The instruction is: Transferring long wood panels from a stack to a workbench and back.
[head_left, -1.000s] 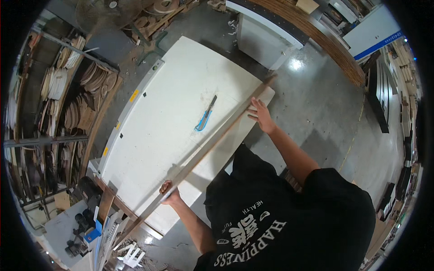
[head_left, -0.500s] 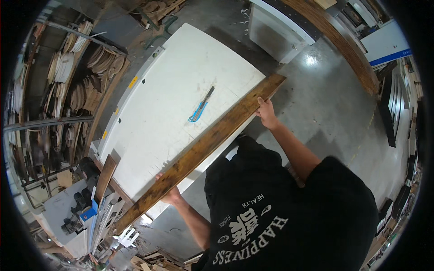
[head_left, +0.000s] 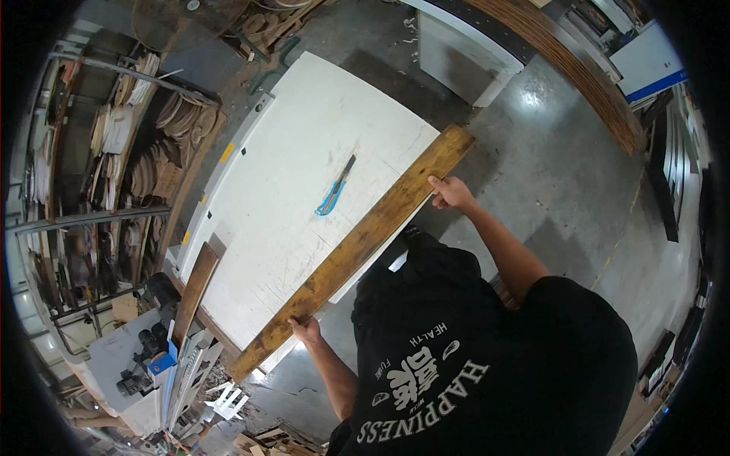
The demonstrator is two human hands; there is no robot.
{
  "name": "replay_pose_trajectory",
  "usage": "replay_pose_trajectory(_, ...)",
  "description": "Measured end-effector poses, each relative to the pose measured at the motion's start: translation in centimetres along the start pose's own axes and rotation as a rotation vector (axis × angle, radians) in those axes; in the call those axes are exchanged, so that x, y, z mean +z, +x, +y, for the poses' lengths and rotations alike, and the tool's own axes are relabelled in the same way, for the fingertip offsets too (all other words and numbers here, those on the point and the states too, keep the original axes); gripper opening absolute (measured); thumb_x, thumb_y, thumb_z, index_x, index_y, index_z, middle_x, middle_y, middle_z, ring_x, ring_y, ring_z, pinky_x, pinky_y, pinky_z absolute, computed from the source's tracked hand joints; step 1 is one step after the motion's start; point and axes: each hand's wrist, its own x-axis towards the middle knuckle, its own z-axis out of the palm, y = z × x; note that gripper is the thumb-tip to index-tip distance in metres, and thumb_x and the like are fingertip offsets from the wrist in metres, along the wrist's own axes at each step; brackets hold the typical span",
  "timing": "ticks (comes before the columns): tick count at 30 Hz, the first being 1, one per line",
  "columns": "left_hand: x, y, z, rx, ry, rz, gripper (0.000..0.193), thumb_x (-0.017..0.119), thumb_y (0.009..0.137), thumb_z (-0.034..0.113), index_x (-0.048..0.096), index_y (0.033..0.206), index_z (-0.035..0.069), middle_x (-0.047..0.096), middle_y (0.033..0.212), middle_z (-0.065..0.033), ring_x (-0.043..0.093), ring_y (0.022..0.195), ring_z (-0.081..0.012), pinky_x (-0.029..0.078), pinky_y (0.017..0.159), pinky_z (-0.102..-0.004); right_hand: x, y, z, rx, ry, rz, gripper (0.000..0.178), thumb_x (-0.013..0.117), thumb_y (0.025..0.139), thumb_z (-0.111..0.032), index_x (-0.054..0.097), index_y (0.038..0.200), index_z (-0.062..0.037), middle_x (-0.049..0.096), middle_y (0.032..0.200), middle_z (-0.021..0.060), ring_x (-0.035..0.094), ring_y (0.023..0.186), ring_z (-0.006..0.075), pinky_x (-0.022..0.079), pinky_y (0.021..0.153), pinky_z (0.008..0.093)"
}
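A long brown wooden plank (head_left: 365,242) lies slantwise along the near edge of the white worktable (head_left: 281,129), its broad mottled face up. Toward its lower left end, my left hand (head_left: 307,331) grips the near edge, thumb on top and fingers hidden beneath. Near the far right end my right hand (head_left: 452,193) holds the same edge, also with the thumb on the upper face. A blue-handled utility knife (head_left: 331,196) with a dark blade rests on the table beyond the plank, touched by neither hand.
A metal level (head_left: 220,163) with yellow labels runs along the table's left edge. Another brown board (head_left: 196,287) leans at the lower left corner beside a machine (head_left: 141,357). Shelves of wood offcuts (head_left: 125,144) line the left. A white cabinet (head_left: 464,61) stands beyond the table.
The plank has turned so its broad face shows more, and its lower left end has shifted right and up. My left hand's thumb now lies over the near edge.
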Motion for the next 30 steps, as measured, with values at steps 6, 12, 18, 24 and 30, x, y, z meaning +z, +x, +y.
replay_pose_trajectory(6,-0.4,-0.4,-0.3,0.01,0.062,-0.034,0.053,0.033,0.114,0.045,0.059,0.14,0.005,0.064,0.143,-0.0106,0.059,0.132,-0.0302,0.047,0.115,-0.0474,-4.3,4.1,1.0,-0.305,-0.433,0.985,0.074,0.073,0.094,-0.058,0.06,0.127,0.0062,0.073,0.11,0.0237,0.073,0.099,0.029,0.057,0.084,0.0402)
replay_pose_trajectory(12,-0.6,-0.1,0.2,0.014,0.111,-0.004,0.049,0.042,0.113,0.045,0.06,0.137,0.007,0.065,0.138,-0.0089,0.06,0.128,-0.028,0.048,0.113,-0.0453,-7.3,6.1,0.3,-0.352,-0.069,0.76,0.069,0.081,0.088,-0.038,0.059,0.142,-0.0018,0.07,0.126,0.0208,0.066,0.12,0.035,0.05,0.103,0.0419)
replay_pose_trajectory(18,-0.3,-1.0,0.6,0.038,0.315,0.021,0.047,0.048,0.112,0.043,0.053,0.142,0.007,0.059,0.145,-0.0101,0.056,0.134,-0.0289,0.048,0.114,-0.0443,-5.9,7.4,0.7,-0.402,-0.006,0.959,0.059,0.083,0.087,-0.036,0.065,0.134,-0.004,0.073,0.123,0.0144,0.069,0.116,0.0308,0.051,0.102,0.0406)
replay_pose_trajectory(24,-0.4,-1.1,1.7,-0.037,0.356,0.037,0.044,0.053,0.11,0.042,0.054,0.139,0.009,0.061,0.138,-0.0086,0.059,0.129,-0.0277,0.048,0.114,-0.046,-5.6,7.0,-0.3,-0.301,-0.023,0.97,0.06,0.084,0.086,-0.036,0.066,0.134,-0.0035,0.072,0.128,0.0145,0.068,0.118,0.0302,0.05,0.103,0.0402)
replay_pose_trajectory(30,-0.2,-0.9,1.7,-0.079,0.324,0.006,0.042,0.053,0.11,0.039,0.056,0.139,0.009,0.062,0.137,-0.0087,0.059,0.129,-0.028,0.046,0.116,-0.0464,-5.0,6.3,-0.2,-0.417,0.037,1.006,0.061,0.084,0.087,-0.036,0.06,0.131,-0.0019,0.071,0.125,0.0159,0.068,0.118,0.0322,0.05,0.102,0.0419)
